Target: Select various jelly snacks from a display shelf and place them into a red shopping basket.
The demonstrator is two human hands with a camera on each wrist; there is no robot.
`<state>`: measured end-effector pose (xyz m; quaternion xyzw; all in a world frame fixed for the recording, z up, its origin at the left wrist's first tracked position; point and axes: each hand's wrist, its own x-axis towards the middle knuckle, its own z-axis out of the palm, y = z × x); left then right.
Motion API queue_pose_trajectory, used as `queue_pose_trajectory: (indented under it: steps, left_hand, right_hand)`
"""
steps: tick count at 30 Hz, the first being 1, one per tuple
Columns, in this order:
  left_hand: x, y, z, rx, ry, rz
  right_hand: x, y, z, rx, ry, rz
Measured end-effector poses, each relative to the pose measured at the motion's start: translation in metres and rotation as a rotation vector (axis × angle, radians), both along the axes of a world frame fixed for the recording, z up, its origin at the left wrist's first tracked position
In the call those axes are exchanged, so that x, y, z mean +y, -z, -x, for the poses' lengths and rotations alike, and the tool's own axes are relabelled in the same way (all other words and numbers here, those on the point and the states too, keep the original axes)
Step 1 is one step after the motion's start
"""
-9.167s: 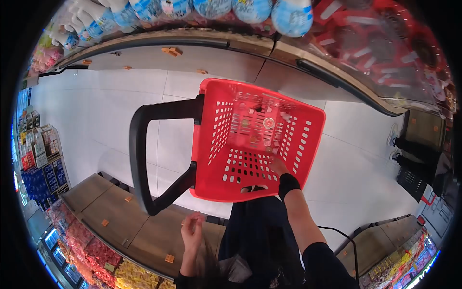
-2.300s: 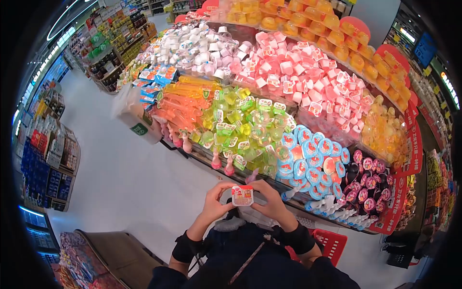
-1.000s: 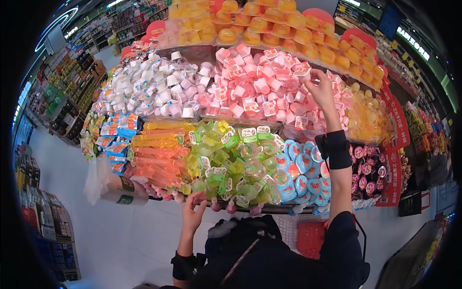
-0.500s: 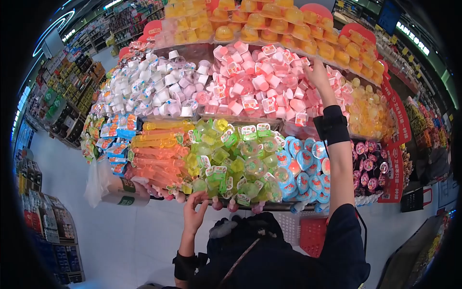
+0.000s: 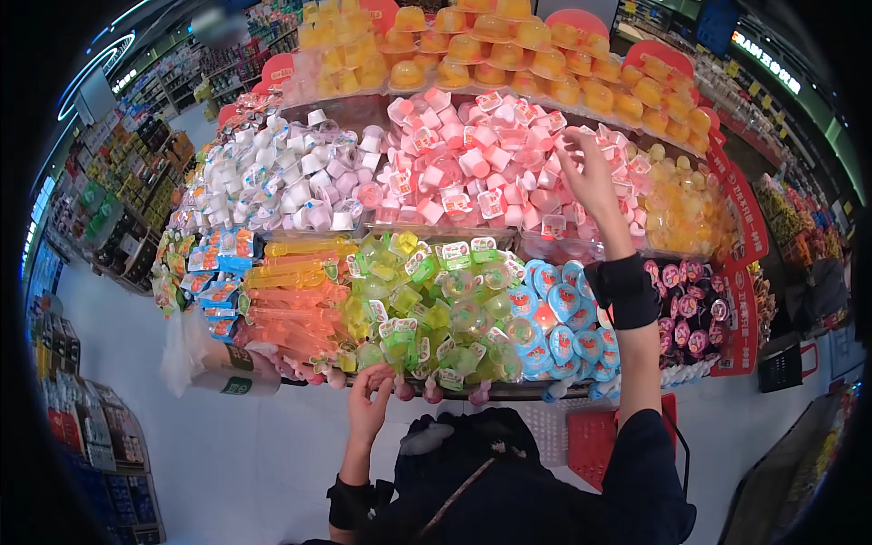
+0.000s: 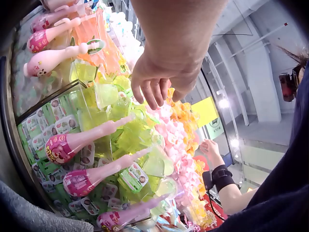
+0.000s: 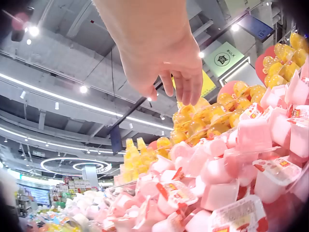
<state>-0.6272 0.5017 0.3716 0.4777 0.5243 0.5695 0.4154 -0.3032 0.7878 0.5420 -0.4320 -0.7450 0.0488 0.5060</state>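
My right hand (image 5: 590, 177) is over the pink jelly cups (image 5: 472, 163), near the right side of their heap. In the right wrist view its fingers (image 7: 186, 87) hang loosely above the pink cups (image 7: 217, 188), with nothing between them. My left hand (image 5: 368, 404) stays low at the front edge of the stand, beside the green jelly cups (image 5: 422, 313). Seen from the left wrist, its fingers (image 6: 152, 92) are slightly bent and hold nothing. Pink bottle-shaped packs (image 6: 72, 145) line the front edge close below it.
Orange jelly cups (image 5: 509, 54) rise behind the pink heap; white cups (image 5: 291, 177) lie left of it. Blue-lidded cups (image 5: 559, 318) fill the front right. A roll of plastic bags (image 5: 232, 368) hangs at the left, and a red shopping basket (image 5: 590, 445) stands below on the floor.
Earlier my right hand reached into the basket; later both hands held a pink jelly cup, now gone from them. My right hand reached over the pink heap and has drawn back slightly.
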Motion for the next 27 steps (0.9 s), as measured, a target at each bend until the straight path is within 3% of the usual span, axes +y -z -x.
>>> queue_pose_trajectory:
  steps: [6, 13, 17, 27]
  left_hand:
    - [0.003, -0.002, -0.022, -0.068, -0.019, 0.007]
    - [-0.007, -0.013, -0.055, -0.128, -0.032, -0.014]
    - [-0.018, -0.014, -0.078, -0.123, -0.012, 0.029]
    - [-0.080, -0.019, -0.158, -0.027, -0.045, -0.052]
  right_hand:
    - [-0.107, 0.034, 0.021, 0.084, -0.168, 0.180]
    - [-0.179, 0.082, 0.011, 0.198, -0.229, 0.401]
    - [-0.217, 0.095, -0.006, 0.219, -0.253, 0.514]
    - [-0.296, 0.127, -0.086, 0.286, -0.273, 0.512]
